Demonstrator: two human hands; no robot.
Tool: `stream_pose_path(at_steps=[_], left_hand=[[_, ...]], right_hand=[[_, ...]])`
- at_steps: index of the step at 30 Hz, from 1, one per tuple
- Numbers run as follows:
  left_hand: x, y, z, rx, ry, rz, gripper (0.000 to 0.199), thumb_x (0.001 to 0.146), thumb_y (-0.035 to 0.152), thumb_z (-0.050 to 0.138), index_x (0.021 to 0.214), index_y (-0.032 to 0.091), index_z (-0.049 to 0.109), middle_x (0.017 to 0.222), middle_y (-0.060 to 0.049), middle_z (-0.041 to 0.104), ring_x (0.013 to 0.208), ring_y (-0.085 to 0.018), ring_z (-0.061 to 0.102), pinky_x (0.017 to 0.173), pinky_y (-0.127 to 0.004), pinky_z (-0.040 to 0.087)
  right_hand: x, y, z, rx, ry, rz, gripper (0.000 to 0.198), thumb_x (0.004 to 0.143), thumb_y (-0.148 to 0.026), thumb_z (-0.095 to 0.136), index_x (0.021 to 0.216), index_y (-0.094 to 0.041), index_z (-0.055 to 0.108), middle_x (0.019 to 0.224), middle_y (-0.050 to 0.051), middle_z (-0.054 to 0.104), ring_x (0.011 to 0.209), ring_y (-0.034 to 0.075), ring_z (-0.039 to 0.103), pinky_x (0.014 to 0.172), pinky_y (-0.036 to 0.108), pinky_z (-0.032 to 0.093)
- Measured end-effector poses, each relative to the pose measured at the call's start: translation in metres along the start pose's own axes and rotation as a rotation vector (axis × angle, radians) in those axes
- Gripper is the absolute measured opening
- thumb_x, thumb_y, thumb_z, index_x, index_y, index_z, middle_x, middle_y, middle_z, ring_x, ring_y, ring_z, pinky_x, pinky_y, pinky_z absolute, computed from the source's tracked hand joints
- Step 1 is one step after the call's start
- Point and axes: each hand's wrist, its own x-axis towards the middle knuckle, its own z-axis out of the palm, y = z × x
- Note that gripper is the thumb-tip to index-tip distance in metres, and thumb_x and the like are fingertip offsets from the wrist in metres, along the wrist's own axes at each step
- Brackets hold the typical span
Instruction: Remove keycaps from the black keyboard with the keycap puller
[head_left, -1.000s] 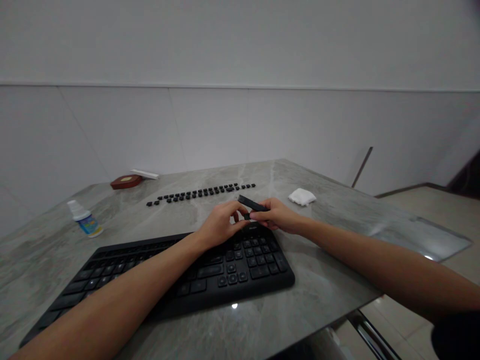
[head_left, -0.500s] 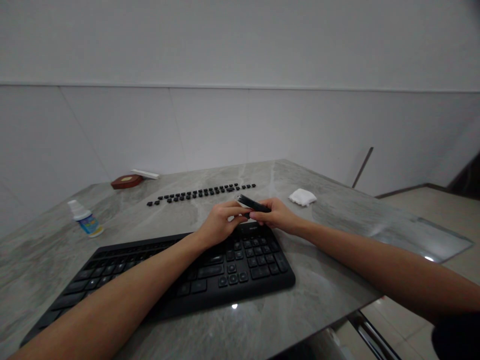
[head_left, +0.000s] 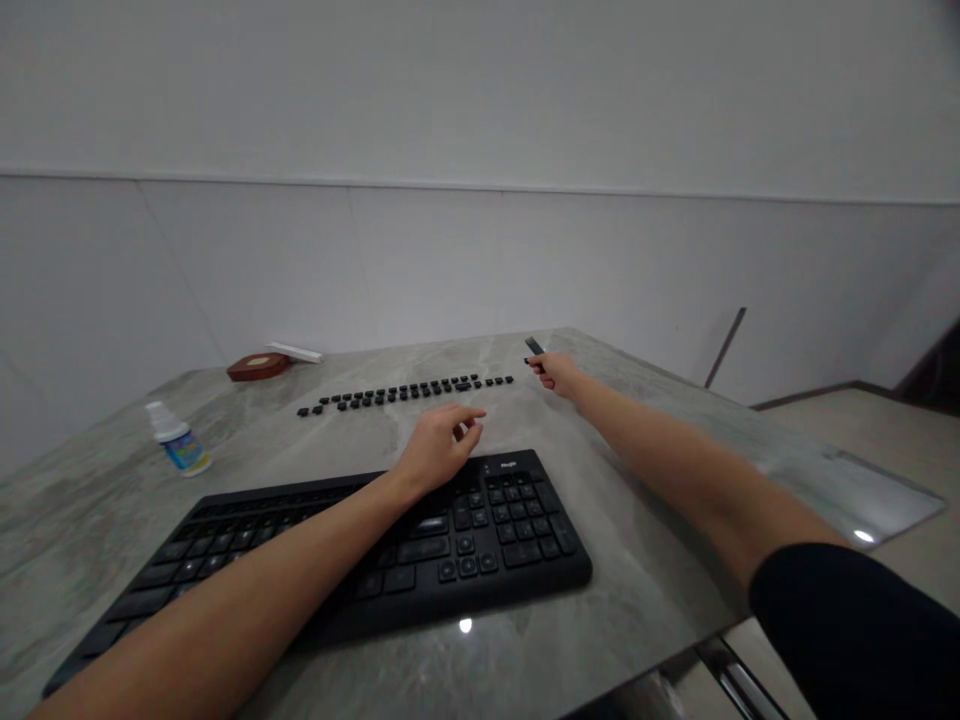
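Note:
A black keyboard (head_left: 450,595) lies across the front of the table, with several keys gone from its upper rows. My left hand (head_left: 442,440) hovers over its back edge, fingers apart and holding nothing. Stretched farther out, my right hand (head_left: 555,372) is closed around a slim black tool (head_left: 534,346) whose far end points up and away; its exact kind is unclear. A small black piece (head_left: 528,361), apparently a keycap, shows at the right fingertips. Removed keycaps (head_left: 390,395) stand in two rows behind the keyboard, their right end near my right hand.
On the left stands a spray bottle (head_left: 180,440) with a blue label. Farther back are a reddish-brown box (head_left: 257,366) and a white flat strip (head_left: 295,352). The wall (head_left: 420,270) closes off the back, and the table's edge (head_left: 652,663) runs along the right front.
My right hand has moved forward from the keyboard to beyond the keycap rows, carrying the black tool. My left hand has opened and stayed near its place. The white wad is now hidden behind my right arm.

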Motion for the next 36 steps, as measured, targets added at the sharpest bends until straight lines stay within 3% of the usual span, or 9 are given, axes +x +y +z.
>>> stream_pose_path(at_steps=[2, 5, 10, 18, 22, 27, 36], left_hand=[[-0.001, -0.001, 0.0, 0.007, -0.001, -0.004, 0.02, 0.084, 0.01, 0.058, 0.098, 0.016, 0.071, 0.079, -0.002, 0.068, 0.065, -0.011, 0.06, 0.071, -0.025, 0.048], [-0.001, -0.002, 0.0, 0.007, -0.007, -0.019, 0.023, 0.082, 0.008, 0.057, 0.097, 0.017, 0.071, 0.08, -0.002, 0.068, 0.066, -0.012, 0.06, 0.071, -0.025, 0.048], [-0.002, -0.001, 0.001, -0.004, -0.017, -0.022, 0.025, 0.081, 0.005, 0.055, 0.096, 0.016, 0.072, 0.08, -0.003, 0.068, 0.067, -0.012, 0.059, 0.07, -0.026, 0.047], [-0.001, -0.002, 0.001, -0.01, -0.027, -0.026, 0.028, 0.078, 0.002, 0.054, 0.093, 0.017, 0.072, 0.081, -0.002, 0.069, 0.069, -0.013, 0.06, 0.07, -0.025, 0.047], [-0.002, -0.001, 0.0, -0.022, -0.032, -0.022, 0.028, 0.079, 0.002, 0.053, 0.093, 0.017, 0.072, 0.081, -0.002, 0.069, 0.07, -0.013, 0.06, 0.071, -0.025, 0.047], [-0.002, -0.001, 0.0, -0.029, -0.041, -0.02, 0.028, 0.079, 0.002, 0.053, 0.091, 0.016, 0.073, 0.081, -0.002, 0.069, 0.071, -0.013, 0.061, 0.071, -0.025, 0.047], [-0.002, 0.001, -0.001, -0.023, -0.055, -0.013, 0.027, 0.079, 0.003, 0.052, 0.089, 0.016, 0.073, 0.08, -0.003, 0.068, 0.071, -0.014, 0.061, 0.07, -0.026, 0.048]], right_hand=[[0.017, 0.005, 0.005, -0.08, 0.032, 0.046, 0.023, 0.093, -0.032, 0.055, 0.101, -0.011, 0.058, 0.086, 0.003, 0.06, 0.065, 0.009, 0.057, 0.056, 0.022, 0.05], [0.032, 0.015, 0.012, -0.201, 0.024, 0.086, 0.028, 0.092, -0.032, 0.056, 0.111, -0.012, 0.058, 0.105, 0.008, 0.061, 0.086, 0.016, 0.062, 0.073, 0.033, 0.054], [0.043, 0.02, 0.011, -0.351, -0.048, 0.117, 0.025, 0.091, -0.031, 0.058, 0.105, -0.011, 0.06, 0.1, 0.007, 0.062, 0.083, 0.015, 0.062, 0.071, 0.031, 0.054], [0.043, 0.015, 0.009, -0.407, -0.103, 0.135, 0.03, 0.092, -0.032, 0.056, 0.114, -0.012, 0.058, 0.11, 0.009, 0.06, 0.091, 0.018, 0.061, 0.077, 0.036, 0.054], [0.047, 0.017, 0.008, -0.402, -0.101, 0.149, 0.024, 0.092, -0.032, 0.056, 0.102, -0.011, 0.06, 0.092, 0.005, 0.063, 0.073, 0.012, 0.06, 0.064, 0.027, 0.053], [0.052, 0.02, 0.007, -0.382, -0.068, 0.137, 0.023, 0.08, -0.025, 0.067, 0.065, -0.013, 0.055, 0.046, -0.006, 0.045, 0.035, 0.004, 0.036, 0.034, 0.017, 0.028], [0.05, 0.023, 0.009, -0.355, 0.028, 0.076, 0.024, 0.073, -0.023, 0.071, 0.06, -0.015, 0.052, 0.039, -0.006, 0.041, 0.032, 0.005, 0.034, 0.033, 0.019, 0.025]])
